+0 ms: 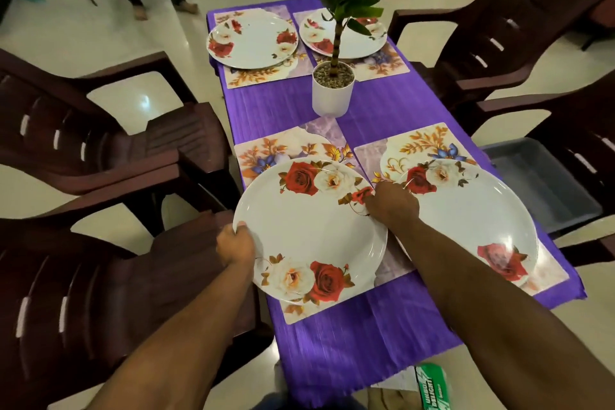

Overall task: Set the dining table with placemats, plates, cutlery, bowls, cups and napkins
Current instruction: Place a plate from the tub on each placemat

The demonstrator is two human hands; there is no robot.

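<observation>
White, rose-printed, the near-left plate (311, 230) is held between both hands over the near-left placemat (293, 156). The left hand (235, 245) curls round its left rim with the thumb on top; the right hand (392, 201) grips the right rim, fingers folded over the edge just beside the near-right plate (472, 216), which already lies on its own placemat (429, 143). The held plate sits towards the near-left corner of its mat and juts out past the left edge of the counter (349, 343), so the coming move appears to be a short slide away from the person and to the right, to centre it. Room that way is tight: the two near plates nearly touch at the right hand, and the white plant pot (332, 90) stands beyond, between the four mats. Two far plates (253, 40) rest on their mats. Brown chairs (109, 150) crowd both long sides. Cutlery, bowls, cups and napkins are not yet on the counter.
</observation>
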